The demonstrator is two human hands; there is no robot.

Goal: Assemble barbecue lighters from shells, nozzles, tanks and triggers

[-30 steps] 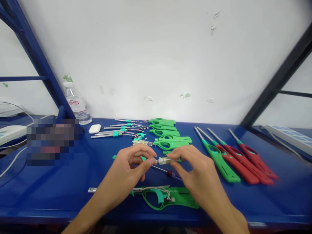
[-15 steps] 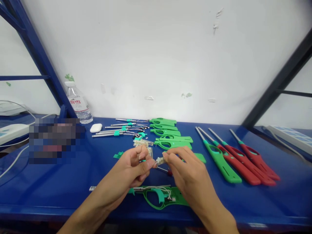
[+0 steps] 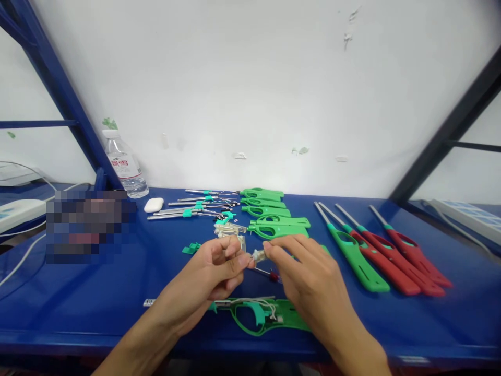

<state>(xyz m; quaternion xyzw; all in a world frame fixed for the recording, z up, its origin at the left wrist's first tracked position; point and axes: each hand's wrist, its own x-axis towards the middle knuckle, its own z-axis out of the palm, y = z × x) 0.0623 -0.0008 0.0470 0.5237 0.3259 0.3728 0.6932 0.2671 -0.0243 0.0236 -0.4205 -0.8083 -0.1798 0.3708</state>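
My right hand (image 3: pixel 309 271) pinches a small clear lighter fuel tank (image 3: pixel 259 255) with a whitish fitting on its left end. At that end, the thumb and forefinger of my left hand (image 3: pixel 219 266) are closed together; what lies between their tips is too small to make out. Below both hands lies an opened green lighter shell (image 3: pixel 291 317), with a metal tube, white wires and a teal trigger (image 3: pixel 256 313) in it. Just behind my fingers is a thin rod with a dark red end (image 3: pixel 274 275), partly hidden.
Clear tanks (image 3: pixel 230 228) and teal pieces (image 3: pixel 191 248) lie behind my hands. Further back are metal tubes with wires (image 3: pixel 176 213) and green shells (image 3: pixel 279 231). Several green and red lighters (image 3: pixel 415 256) lie at right. A water bottle (image 3: pixel 127 167) and white case (image 3: pixel 154 205) stand left.
Both hands stay close together at the small tank, with only slight finger movement. My right hand has shifted a little, and more of the dark red end shows between the hands.
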